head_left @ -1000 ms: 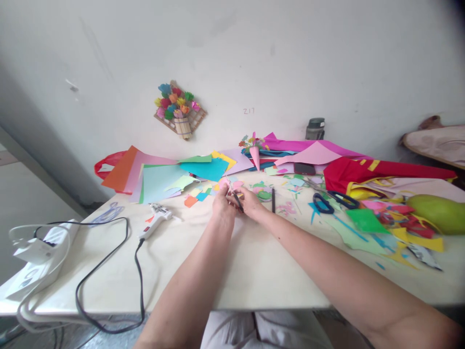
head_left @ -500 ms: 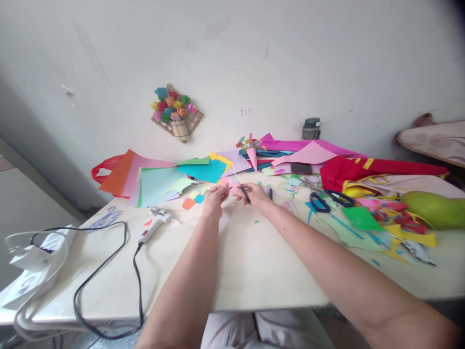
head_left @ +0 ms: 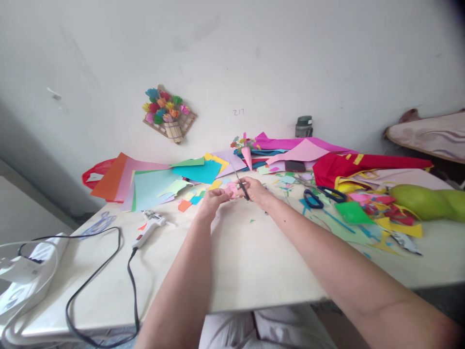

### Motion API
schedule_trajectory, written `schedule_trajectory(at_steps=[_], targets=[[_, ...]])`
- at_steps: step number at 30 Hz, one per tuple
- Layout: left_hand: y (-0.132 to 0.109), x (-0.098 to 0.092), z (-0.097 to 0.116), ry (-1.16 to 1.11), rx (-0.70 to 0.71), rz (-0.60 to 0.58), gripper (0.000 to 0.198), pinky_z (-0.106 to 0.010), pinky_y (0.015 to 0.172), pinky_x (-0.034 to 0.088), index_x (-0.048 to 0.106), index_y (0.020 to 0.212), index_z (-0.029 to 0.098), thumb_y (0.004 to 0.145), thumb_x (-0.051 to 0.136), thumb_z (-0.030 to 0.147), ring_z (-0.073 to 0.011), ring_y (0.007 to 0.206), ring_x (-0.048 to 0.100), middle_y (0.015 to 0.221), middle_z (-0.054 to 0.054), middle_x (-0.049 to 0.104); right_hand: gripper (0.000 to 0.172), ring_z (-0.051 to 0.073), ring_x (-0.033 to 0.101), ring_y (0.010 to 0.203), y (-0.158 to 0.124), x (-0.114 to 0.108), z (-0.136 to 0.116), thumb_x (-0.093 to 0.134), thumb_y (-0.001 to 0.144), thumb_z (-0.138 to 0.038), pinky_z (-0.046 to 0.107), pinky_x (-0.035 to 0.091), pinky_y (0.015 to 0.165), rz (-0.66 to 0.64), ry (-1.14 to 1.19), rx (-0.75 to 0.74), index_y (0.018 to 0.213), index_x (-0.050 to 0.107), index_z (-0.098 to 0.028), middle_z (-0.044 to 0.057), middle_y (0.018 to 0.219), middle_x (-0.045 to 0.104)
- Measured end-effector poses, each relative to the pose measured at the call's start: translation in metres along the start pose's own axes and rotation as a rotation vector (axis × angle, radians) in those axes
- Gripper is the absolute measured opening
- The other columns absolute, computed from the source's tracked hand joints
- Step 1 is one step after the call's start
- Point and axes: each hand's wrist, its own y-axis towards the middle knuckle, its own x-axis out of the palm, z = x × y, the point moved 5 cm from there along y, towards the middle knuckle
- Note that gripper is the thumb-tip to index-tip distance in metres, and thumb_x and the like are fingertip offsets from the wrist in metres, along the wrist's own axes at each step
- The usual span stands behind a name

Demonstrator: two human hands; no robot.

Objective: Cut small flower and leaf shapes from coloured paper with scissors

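Observation:
Between the fingertips of my left hand (head_left: 211, 201) is a small pink paper piece (head_left: 231, 188), pinched near its edge. My right hand (head_left: 255, 190) closes round a slim black-handled tool (head_left: 244, 190) whose thin metallic shaft points up and away to the left; its exact kind is unclear. The right fingers are close beside the pink paper, and whether they touch it cannot be made out. Small orange (head_left: 184, 205) and blue paper pieces (head_left: 196, 199) lie left of my hands. Behind them stands a pink paper cone (head_left: 247, 157) with little paper flowers.
A white glue gun (head_left: 145, 233) with a black cord lies on the left, near a power strip (head_left: 32, 276). Coloured sheets (head_left: 152, 186) spread along the back. Dark blue-handled scissors (head_left: 313, 198), paper scraps and a green bag-like object (head_left: 421, 201) are on the right.
The view has shifted slightly, so the table's things appear further left. My hands remain close together; the pink paper looks turned and the black-handled tool is more upright.

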Motion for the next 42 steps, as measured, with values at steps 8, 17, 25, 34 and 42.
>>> schedule_trajectory(at_steps=[8, 17, 25, 34, 42], targets=[[-0.002, 0.002, 0.001, 0.085, -0.005, -0.051, 0.033, -0.026, 0.061, 0.041, 0.061, 0.049, 0.015, 0.051, 0.081, 0.041, -0.0112, 0.053, 0.051, 0.052, -0.002, 0.058, 0.032, 0.008, 0.049, 0.047, -0.001, 0.000, -0.004, 0.059, 0.052, -0.004, 0.020, 0.040, 0.048, 0.011, -0.017, -0.025, 0.082, 0.057, -0.015, -0.007, 0.054, 0.055], [-0.003, 0.006, -0.001, -0.029, -0.101, 0.006, 0.039, -0.026, 0.060, 0.043, 0.056, 0.045, 0.015, 0.042, 0.086, 0.039, -0.0114, 0.054, 0.053, 0.052, -0.002, 0.057, 0.032, 0.007, 0.044, 0.045, 0.003, -0.001, -0.001, 0.058, 0.053, -0.008, 0.019, 0.034, 0.043, 0.093, -0.070, -0.094, 0.084, 0.057, -0.016, -0.007, 0.052, 0.052], [-0.004, 0.013, -0.006, -0.180, -0.118, 0.043, 0.037, -0.026, 0.063, 0.047, 0.059, 0.052, 0.014, 0.043, 0.086, 0.037, -0.0096, 0.055, 0.052, 0.056, 0.000, 0.056, 0.030, 0.009, 0.048, 0.048, 0.008, -0.003, 0.004, 0.060, 0.056, -0.018, 0.020, 0.038, 0.045, 0.174, -0.097, -0.153, 0.085, 0.055, -0.017, -0.006, 0.056, 0.053], [0.000, 0.019, -0.013, -0.280, -0.091, 0.051, 0.035, -0.028, 0.070, 0.050, 0.064, 0.058, 0.014, 0.046, 0.085, 0.039, -0.0112, 0.063, 0.054, 0.062, -0.001, 0.056, 0.033, 0.011, 0.048, 0.049, 0.006, -0.004, 0.005, 0.058, 0.057, -0.023, 0.022, 0.038, 0.047, 0.267, -0.043, -0.199, 0.089, 0.054, -0.018, -0.006, 0.056, 0.052], [-0.002, 0.017, -0.004, -0.156, -0.034, 0.157, 0.036, -0.026, 0.065, 0.046, 0.060, 0.051, 0.015, 0.045, 0.084, 0.042, -0.0095, 0.056, 0.049, 0.054, 0.002, 0.052, 0.031, 0.012, 0.051, 0.052, 0.008, -0.004, 0.007, 0.056, 0.058, -0.026, 0.022, 0.038, 0.048, 0.293, -0.090, -0.215, 0.088, 0.054, -0.019, -0.005, 0.057, 0.055]])
